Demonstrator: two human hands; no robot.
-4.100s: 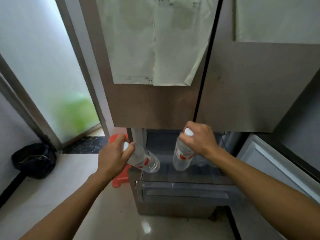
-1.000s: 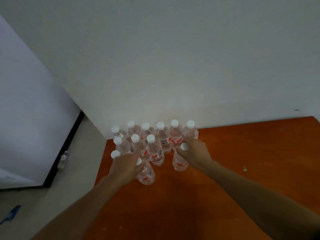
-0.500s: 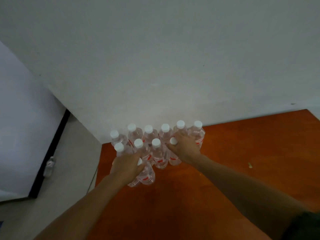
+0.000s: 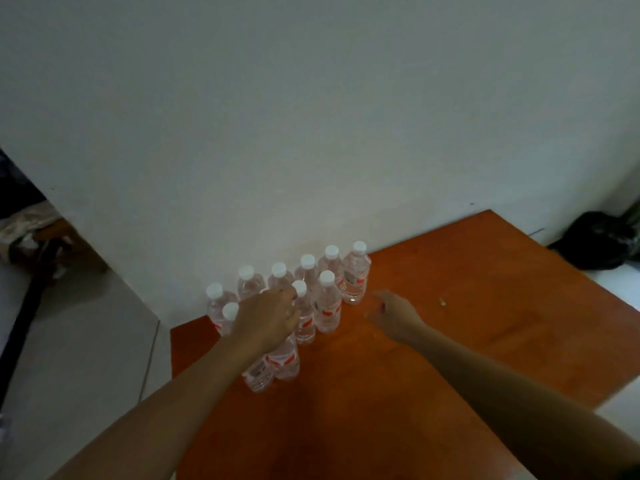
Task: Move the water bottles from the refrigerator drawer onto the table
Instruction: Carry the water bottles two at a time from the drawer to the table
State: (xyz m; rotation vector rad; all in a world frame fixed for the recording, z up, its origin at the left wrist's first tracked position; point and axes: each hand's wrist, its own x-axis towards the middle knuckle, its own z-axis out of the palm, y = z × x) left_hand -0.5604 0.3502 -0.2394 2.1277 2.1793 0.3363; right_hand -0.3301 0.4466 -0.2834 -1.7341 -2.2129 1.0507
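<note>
Several clear water bottles (image 4: 355, 275) with white caps and red labels stand in a cluster at the far left corner of the orange-brown table (image 4: 433, 341), against the white wall. My left hand (image 4: 266, 317) sits on top of two front bottles (image 4: 284, 362), fingers wrapped over their hidden caps. My right hand (image 4: 391, 313) hovers over bare table just right of the cluster, fingers apart and holding nothing. The nearest bottle (image 4: 327, 306) stands free to its left. The refrigerator drawer is out of view.
A black bag (image 4: 595, 240) lies on the floor beyond the table's right corner. Cluttered items (image 4: 31, 230) sit in a dark opening at the left. A small pale crumb (image 4: 442, 301) lies on the table. Pale floor runs along the table's left edge.
I went from the refrigerator drawer to the table with bottles in both hands. My right hand has let go of its bottle and drawn back to the right. My left hand stays on its bottles.
</note>
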